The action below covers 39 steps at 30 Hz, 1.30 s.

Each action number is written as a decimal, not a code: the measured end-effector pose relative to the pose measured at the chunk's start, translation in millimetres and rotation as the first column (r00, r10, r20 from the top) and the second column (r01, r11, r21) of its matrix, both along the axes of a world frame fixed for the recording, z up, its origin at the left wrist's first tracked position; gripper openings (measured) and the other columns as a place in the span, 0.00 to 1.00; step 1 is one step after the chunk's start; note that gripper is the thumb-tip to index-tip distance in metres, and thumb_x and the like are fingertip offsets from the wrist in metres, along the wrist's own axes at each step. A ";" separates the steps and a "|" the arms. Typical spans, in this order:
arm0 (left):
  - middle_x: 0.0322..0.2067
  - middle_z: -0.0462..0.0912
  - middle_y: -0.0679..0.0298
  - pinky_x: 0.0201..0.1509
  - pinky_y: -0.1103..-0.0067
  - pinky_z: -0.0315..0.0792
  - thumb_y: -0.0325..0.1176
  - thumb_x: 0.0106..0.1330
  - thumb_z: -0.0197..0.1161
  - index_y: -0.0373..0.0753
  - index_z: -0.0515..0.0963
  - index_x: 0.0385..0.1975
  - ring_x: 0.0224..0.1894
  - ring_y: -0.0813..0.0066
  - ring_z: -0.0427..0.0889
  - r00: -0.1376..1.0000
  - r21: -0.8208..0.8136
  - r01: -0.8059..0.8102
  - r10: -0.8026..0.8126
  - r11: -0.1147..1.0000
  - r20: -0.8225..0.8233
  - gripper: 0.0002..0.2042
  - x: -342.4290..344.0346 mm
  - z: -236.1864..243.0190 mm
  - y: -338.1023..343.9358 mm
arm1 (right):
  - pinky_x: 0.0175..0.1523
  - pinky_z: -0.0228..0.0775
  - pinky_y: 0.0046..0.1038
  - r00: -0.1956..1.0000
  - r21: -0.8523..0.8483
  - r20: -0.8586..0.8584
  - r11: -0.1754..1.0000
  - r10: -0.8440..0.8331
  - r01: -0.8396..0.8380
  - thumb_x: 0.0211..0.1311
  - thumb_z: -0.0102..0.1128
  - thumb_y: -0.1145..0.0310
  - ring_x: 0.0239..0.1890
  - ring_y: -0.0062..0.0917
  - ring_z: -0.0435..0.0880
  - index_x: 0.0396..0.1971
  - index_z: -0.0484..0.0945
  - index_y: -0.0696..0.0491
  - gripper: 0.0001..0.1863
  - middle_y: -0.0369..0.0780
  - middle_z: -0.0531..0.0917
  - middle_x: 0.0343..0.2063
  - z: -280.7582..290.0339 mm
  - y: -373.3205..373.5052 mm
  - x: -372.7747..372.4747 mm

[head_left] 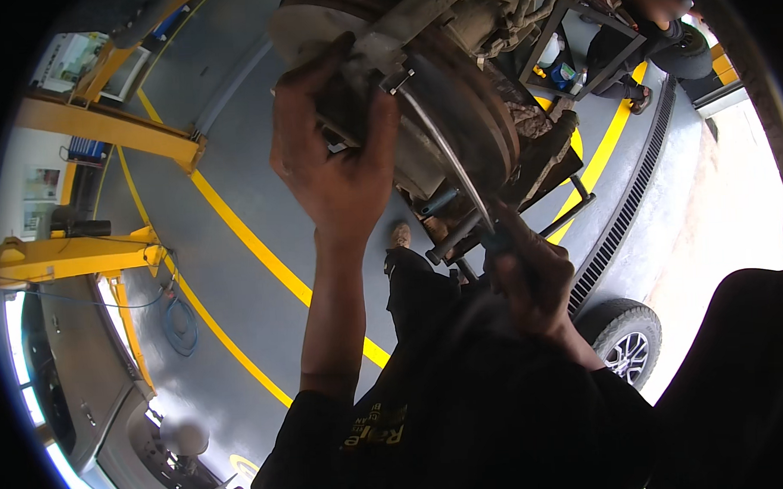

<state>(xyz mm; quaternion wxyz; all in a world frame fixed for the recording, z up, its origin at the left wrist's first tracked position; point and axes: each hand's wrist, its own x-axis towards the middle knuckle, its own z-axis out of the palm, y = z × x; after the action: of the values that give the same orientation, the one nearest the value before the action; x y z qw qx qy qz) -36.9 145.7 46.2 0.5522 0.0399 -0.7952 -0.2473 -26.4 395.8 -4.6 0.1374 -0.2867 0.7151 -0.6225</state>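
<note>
My left hand is up at a metal fitting beside a worn brake disc on a vehicle's underside, its thumb and fingers curled round the head end of a long chrome wrench bar. My right hand is closed on the dark handle at the bar's lower end. The bar runs diagonally across the front of the disc. What exactly the wrench head sits on is hidden by my left fingers.
Below the disc stands a black wheeled cart. At upper right are a tray of bottles and a crouching person. Yellow lift arms, a blue hose and a vehicle are left. A wheel and floor drain are right.
</note>
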 end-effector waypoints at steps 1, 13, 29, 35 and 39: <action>0.45 0.86 0.56 0.47 0.71 0.78 0.27 0.59 0.73 0.34 0.79 0.51 0.44 0.60 0.86 1.000 -0.007 0.002 -0.002 1.000 -0.011 0.19 -0.1 -0.2 -0.6 | 0.40 0.75 0.23 0.999 -0.018 0.030 1.000 0.020 -0.019 0.73 0.58 0.73 0.31 0.18 0.82 0.69 0.72 0.59 0.26 0.44 0.87 0.38 -0.6 -0.7 -1.9; 0.39 0.84 0.62 0.42 0.75 0.73 0.29 0.67 0.71 0.36 0.81 0.61 0.39 0.71 0.81 1.000 -0.078 0.031 -0.031 0.996 -0.001 0.22 -1.6 -0.3 -14.8 | 0.50 0.79 0.30 0.995 0.030 -0.099 0.999 -0.013 0.016 0.71 0.58 0.77 0.48 0.34 0.89 0.66 0.75 0.61 0.24 0.53 0.85 0.51 -3.6 -13.4 -11.0; 0.46 0.83 0.56 0.46 0.78 0.73 0.28 0.70 0.67 0.27 0.76 0.63 0.45 0.70 0.81 0.999 -0.103 -0.021 0.024 0.994 0.027 0.23 -3.3 -1.0 -13.5 | 0.42 0.81 0.33 0.947 0.000 -0.320 1.000 0.007 -0.007 0.62 0.67 0.78 0.36 0.38 0.87 0.66 0.75 0.58 0.30 0.50 0.85 0.42 -1.1 -22.0 -22.6; 0.52 0.85 0.53 0.55 0.78 0.75 0.28 0.74 0.64 0.24 0.72 0.65 0.48 0.70 0.84 0.995 -0.130 -0.081 0.089 0.988 0.051 0.23 -1.6 1.2 -9.9 | 0.29 0.80 0.35 0.920 -0.066 -0.391 0.998 -0.031 0.005 0.56 0.69 0.82 0.27 0.33 0.84 0.67 0.76 0.50 0.35 0.45 0.83 0.39 -10.3 -31.9 -14.5; 0.41 0.82 0.63 0.43 0.82 0.72 0.26 0.68 0.70 0.29 0.76 0.64 0.40 0.76 0.81 1.000 0.054 -0.007 0.008 0.999 -0.025 0.24 -9.1 -2.7 -8.8 | 0.39 0.80 0.35 0.956 -0.102 -0.293 0.995 -0.018 -0.013 0.61 0.65 0.82 0.37 0.38 0.86 0.67 0.74 0.57 0.31 0.50 0.84 0.46 -10.4 -31.8 -11.4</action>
<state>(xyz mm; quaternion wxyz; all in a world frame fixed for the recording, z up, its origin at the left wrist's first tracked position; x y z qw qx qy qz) -46.0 136.9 43.5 0.5617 0.0546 -0.7812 -0.2670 -37.8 364.0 -14.9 0.0140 -0.3818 0.6950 -0.6091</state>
